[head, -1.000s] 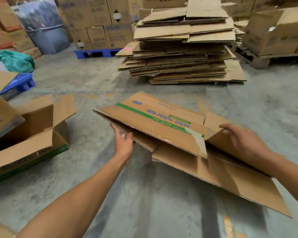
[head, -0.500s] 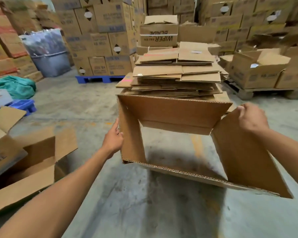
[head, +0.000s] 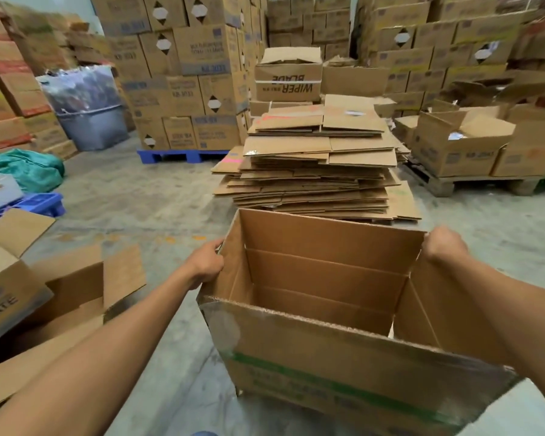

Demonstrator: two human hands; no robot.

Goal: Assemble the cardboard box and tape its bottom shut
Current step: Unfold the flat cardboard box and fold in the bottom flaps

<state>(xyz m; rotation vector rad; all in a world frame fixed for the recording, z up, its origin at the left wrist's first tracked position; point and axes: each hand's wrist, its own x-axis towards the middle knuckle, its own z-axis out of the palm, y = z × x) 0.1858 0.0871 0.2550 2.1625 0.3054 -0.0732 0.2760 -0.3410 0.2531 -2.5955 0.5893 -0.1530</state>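
Note:
A brown cardboard box [head: 328, 369] with a green stripe on its near side stands opened into a rectangular tube in front of me, its open end facing up. My left hand [head: 206, 261] grips the top edge of its left wall. My right hand [head: 442, 247] grips the far right corner of its rim. The flaps inside hang loose along the walls. I see no tape in view.
A tall stack of flattened cartons [head: 315, 171] lies just behind the box. Open boxes [head: 48, 294] crowd the floor at the left. Stacked cartons on a blue pallet [head: 183, 155] and a wooden pallet [head: 472, 182] line the back. Bare concrete floor [head: 145, 202] lies between.
The flat carton was swung up and pulled open into a rectangular tube, then turned upright with its open end facing me. Both hands shifted to its upper rim.

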